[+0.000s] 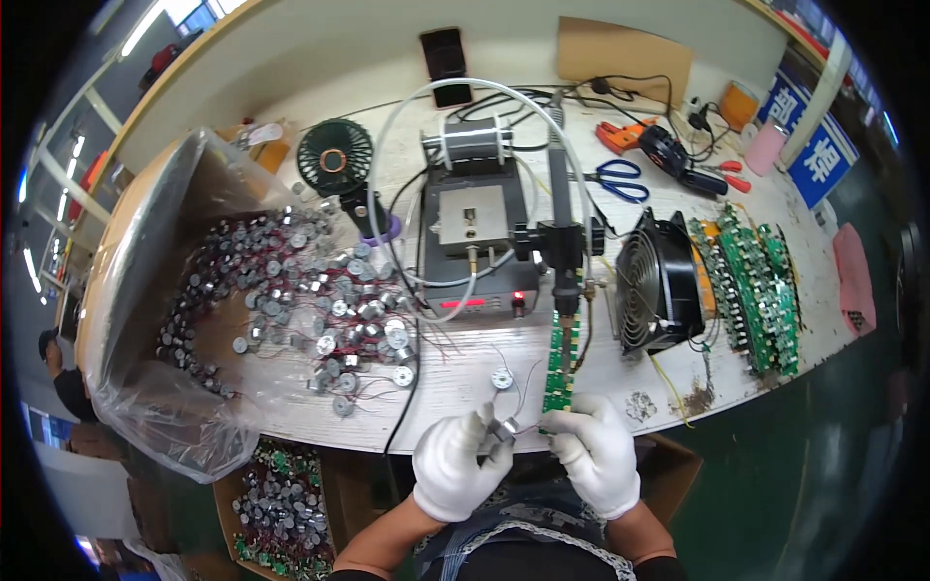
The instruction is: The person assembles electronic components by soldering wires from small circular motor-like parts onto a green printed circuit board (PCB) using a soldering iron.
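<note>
White-gloved in the head view, our left hand [453,470] pinches a small silver motor [502,429] over the near edge of the bench [450,373]; our right hand [599,463], fingers curled, meets the green board strip [555,392], its hold unclear to us. White characters mark a blue sign [823,165]; a display [463,304] glows red.

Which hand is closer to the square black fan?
Right. The right hand is below and slightly left of the square black fan in the picture; the left hand is farther left.
</note>
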`<state>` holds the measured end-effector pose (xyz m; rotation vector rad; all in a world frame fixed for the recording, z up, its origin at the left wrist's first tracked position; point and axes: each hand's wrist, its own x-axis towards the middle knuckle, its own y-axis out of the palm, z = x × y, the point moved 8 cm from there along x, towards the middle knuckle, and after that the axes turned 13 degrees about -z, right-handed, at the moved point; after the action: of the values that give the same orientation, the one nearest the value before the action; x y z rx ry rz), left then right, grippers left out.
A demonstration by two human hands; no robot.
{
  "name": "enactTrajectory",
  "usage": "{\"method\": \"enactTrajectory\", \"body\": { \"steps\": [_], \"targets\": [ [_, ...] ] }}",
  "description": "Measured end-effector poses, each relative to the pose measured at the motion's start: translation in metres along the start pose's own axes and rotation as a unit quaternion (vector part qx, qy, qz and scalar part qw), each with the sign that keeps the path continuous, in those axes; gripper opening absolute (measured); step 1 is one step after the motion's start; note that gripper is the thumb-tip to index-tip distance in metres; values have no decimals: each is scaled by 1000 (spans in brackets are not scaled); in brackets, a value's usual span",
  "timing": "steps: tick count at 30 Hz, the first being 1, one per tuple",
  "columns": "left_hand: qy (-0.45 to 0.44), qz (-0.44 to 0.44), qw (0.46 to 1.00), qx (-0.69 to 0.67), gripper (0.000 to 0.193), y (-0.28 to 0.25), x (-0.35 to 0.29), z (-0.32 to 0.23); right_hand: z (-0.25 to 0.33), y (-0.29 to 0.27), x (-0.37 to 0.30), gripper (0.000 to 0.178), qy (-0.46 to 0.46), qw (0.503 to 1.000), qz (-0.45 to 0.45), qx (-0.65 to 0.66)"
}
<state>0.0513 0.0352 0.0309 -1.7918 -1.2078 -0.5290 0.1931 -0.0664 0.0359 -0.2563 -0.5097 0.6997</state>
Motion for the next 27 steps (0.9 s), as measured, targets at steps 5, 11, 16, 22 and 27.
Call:
{"method": "enactTrajectory", "body": {
  "steps": [5,11,16,22,27],
  "targets": [
    [43,72,996,6,50,16,2,-30,-1,2,-2,21,5,1000,1,13],
    [105,129,985,49,25,7,16,-27,-4,2,-3,14,67,997,-9,21],
    [123,123,961,216,17,-6,24,7,-7,-1,-5,11,77,996,-35,22],
    [98,10,956,278,20,-3,39,2,-3,1,-1,9,57,998,-37,15],
    [36,65,997,-20,26,16,29,-26,-4,1,-1,11,62,997,-38,30]
  ]
}}
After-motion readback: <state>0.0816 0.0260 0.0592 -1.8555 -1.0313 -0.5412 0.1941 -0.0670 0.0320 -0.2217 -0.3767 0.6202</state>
